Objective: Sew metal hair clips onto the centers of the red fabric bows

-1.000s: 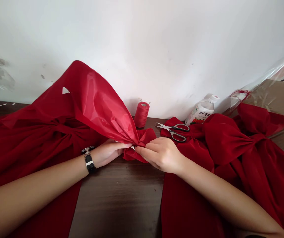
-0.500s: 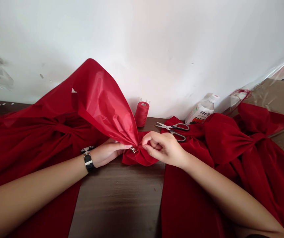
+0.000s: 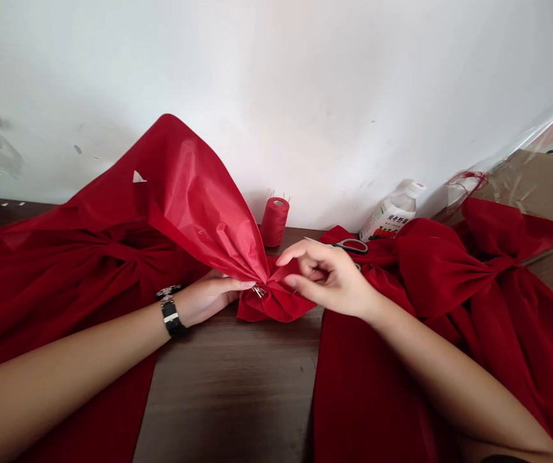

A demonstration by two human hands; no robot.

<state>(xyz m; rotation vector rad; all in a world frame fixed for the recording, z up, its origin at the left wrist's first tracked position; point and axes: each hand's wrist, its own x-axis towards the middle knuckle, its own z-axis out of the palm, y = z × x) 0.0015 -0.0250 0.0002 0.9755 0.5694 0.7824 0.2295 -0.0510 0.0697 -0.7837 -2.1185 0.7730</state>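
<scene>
Red velvet bow [image 3: 276, 302]: where does it sit now?

Right at the left grip [image 3: 209, 296], above the dark wood desk [image 3: 228, 379], gathered tight at its waist. The fingertips press beside a small silver clip [image 3: 258, 292]. A glossy red lining [image 3: 199, 206] fans up and away from the gather, crinkled and thin, while the velvet puffs out soft and matte below it.

What has just changed?

The right grip [image 3: 327, 276] has let go of the gather and drawn away to the right, its fingers spread, with nothing visibly held. That leaves the left grip alone, clenched on the bow's waist.

What lies past the right grip?

Black-handled scissors [image 3: 351, 245], mostly hidden behind it, on a plump velvet bow [image 3: 445, 270]. Ahead of the gap between the grips stands a red thread spool [image 3: 274, 222] with pins in its top, and a plastic bottle [image 3: 389, 215] lies beyond the right grip.
</scene>
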